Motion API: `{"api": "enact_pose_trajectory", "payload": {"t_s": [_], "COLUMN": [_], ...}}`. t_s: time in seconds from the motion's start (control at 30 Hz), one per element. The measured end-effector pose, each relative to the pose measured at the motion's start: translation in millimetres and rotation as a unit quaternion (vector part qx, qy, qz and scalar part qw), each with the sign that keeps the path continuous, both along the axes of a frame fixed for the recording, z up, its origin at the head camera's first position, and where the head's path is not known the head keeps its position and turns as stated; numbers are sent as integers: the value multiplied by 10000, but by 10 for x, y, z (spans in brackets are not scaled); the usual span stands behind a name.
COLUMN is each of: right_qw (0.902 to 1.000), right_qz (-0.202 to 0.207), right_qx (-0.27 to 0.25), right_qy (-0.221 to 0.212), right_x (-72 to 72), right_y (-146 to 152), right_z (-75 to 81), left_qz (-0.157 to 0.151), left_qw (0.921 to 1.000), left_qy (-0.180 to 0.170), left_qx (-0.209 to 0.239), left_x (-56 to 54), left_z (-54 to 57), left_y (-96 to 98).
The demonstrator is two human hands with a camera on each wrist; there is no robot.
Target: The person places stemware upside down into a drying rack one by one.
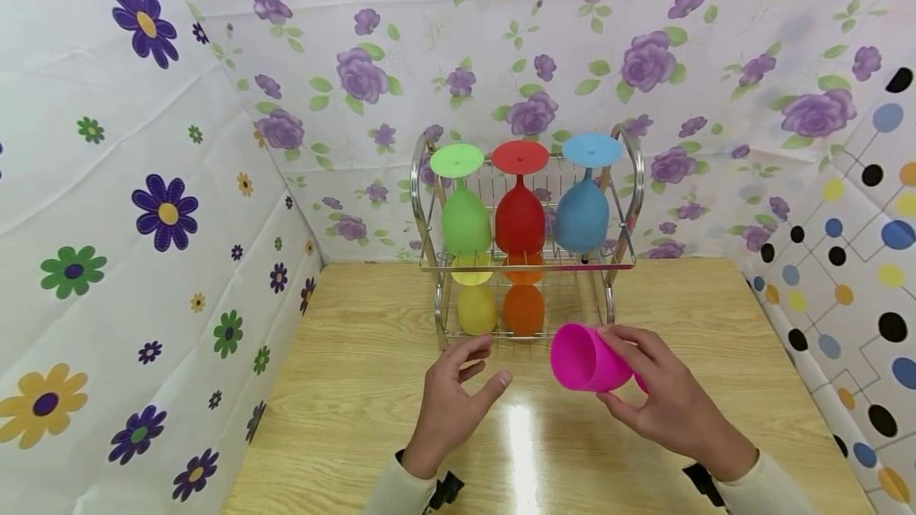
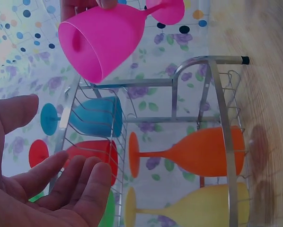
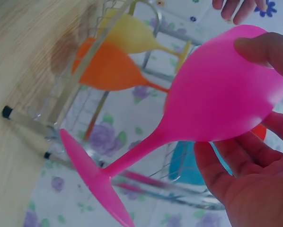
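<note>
My right hand [image 1: 669, 396] grips a pink wine glass [image 3: 217, 90] by its bowl, thumb on one side and fingers on the other. The glass is tilted on its side, its mouth facing left in the head view and its foot partly hidden behind the hand. My left hand [image 1: 458, 404] hovers to the left of the glass with relaxed, spread fingers and nothing in it. Behind both hands stands a two-tier metal rack [image 1: 529, 267]. Upside down on its top tier are a green glass [image 1: 465, 221], a red glass [image 1: 520, 217] and a blue glass [image 1: 583, 217].
On the rack's lower tier, a yellow glass [image 1: 476, 310] and an orange glass [image 1: 524, 310] stand upside down, left of a gap. The rack rests on a wooden table [image 1: 358, 388] against a flowered backdrop [image 1: 401, 22], with patterned cloth on both sides.
</note>
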State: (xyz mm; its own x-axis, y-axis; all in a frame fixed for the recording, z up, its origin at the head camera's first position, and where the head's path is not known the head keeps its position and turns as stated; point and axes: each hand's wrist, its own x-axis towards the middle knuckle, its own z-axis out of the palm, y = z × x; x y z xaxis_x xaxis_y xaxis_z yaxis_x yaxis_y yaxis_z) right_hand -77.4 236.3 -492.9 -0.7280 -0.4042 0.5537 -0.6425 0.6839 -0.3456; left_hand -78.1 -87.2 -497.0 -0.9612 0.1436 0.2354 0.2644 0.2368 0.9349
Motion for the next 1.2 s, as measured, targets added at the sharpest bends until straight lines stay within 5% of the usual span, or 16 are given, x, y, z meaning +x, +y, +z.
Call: {"api": "enact_pose_trajectory", "payload": {"t_s": [0.5,0.87,1.2], "right_qw": [9966,9893,9859], "right_qz": [439,833,675], "right_qx": [637,838,1350], "right_qy": [289,860,717], "right_x": [126,193,324], "right_y": [-254,-381,-485], "right_z": [187,301,316], "left_qz": [-196,-311,-465], "left_qw": [9977,9979,9979], "left_qy": [613,538,442], "left_qx": [-210,-173,-18], "left_x": [193,289,370], "left_z": [155,174,143], "left_y": [186,293,346]}}
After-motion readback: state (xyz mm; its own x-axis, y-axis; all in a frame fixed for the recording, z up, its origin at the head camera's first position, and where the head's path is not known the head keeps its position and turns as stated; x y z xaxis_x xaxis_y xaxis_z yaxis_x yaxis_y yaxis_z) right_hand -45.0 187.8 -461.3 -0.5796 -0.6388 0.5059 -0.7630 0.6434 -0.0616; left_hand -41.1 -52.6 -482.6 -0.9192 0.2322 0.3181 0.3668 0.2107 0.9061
